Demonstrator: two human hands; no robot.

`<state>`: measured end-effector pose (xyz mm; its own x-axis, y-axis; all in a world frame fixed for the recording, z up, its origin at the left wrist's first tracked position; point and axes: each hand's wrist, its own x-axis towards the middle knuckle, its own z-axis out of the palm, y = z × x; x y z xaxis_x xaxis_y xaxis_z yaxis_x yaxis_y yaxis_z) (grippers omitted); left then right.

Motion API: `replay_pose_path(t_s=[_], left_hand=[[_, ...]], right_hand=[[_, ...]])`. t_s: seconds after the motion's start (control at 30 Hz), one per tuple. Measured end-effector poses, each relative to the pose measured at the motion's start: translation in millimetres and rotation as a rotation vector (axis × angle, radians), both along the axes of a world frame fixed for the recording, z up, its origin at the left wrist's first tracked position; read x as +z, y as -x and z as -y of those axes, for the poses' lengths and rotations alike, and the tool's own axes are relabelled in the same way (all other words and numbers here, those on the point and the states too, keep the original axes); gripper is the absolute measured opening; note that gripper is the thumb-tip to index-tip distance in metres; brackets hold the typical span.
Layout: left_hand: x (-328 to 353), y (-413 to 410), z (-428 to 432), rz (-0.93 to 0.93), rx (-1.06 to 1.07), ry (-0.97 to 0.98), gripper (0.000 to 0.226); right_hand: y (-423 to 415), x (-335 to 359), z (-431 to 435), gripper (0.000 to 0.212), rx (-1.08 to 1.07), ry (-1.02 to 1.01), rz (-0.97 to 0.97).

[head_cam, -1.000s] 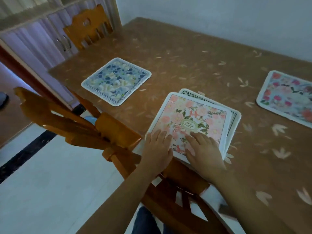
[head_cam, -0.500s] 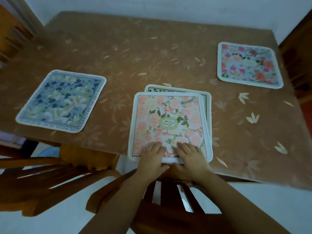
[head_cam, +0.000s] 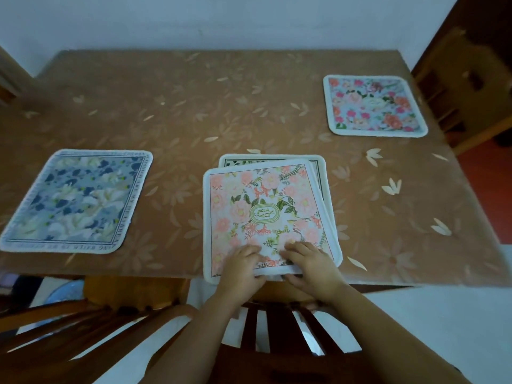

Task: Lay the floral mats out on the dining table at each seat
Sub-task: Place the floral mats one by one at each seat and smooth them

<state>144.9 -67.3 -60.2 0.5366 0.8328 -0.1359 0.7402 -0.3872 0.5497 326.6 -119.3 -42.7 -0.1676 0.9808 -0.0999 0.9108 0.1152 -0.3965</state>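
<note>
The left hand (head_cam: 241,268) and right hand (head_cam: 311,266) pinch the near rim of the pink floral fabric mat with white border (head_cam: 263,212). It lies on a green-bordered mat (head_cam: 318,166) and overhangs the near edge of the brown leaf-patterned table (head_cam: 194,106), probably ready to be lifted to another seat

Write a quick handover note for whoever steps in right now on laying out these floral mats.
Left hand and right hand both grip the near edge of the pink floral square cloth mat, stacked askew on a green-leaf white mat at the near middle of the brown patterned table.
Done: blue floral mat near left, pink-and-red floral mat far right.
To do: separate the stacked two and place each at a seat without one.
</note>
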Motion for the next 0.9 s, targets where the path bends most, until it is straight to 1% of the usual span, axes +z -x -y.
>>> replay_pose_path(t_s=[0.07, 0.13, 0.27, 0.43, 0.57, 0.67, 0.8, 0.9], left_hand=[[8, 0, 0, 0.081, 0.043, 0.056, 0.024], [19, -1, -1, 0.145, 0.07, 0.1, 0.017], [40, -4, -3, 0.163, 0.127, 0.093, 0.015], [67, -7, -11, 0.16, 0.158, -0.079, 0.01], [94, -10, -11, 0.196, 0.21, -0.214, 0.005], [118, -10, -8, 0.214, 0.248, -0.318, 0.004], [152, -9, -1, 0.214, 0.306, -0.413, 0.008], [174, -5, 8, 0.195, 0.388, -0.471, 0.01]], right_hand=[[-1, 5, -1, 0.043, -0.025, -0.012, -0.047], [-1, 12, -2, 0.035, -0.045, -0.062, -0.105], [-1, 26, -7, 0.023, -0.08, -0.113, -0.168], [-7, 45, -22, 0.01, -0.1, -0.128, -0.214], [-12, 70, -33, 0.004, -0.078, -0.184, -0.262], [-13, 96, -40, 0.005, -0.02, -0.265, -0.278], [-13, 130, -46, 0.005, 0.067, -0.346, -0.31], [-6, 150, -47, 0.007, 0.075, -0.388, -0.359]])
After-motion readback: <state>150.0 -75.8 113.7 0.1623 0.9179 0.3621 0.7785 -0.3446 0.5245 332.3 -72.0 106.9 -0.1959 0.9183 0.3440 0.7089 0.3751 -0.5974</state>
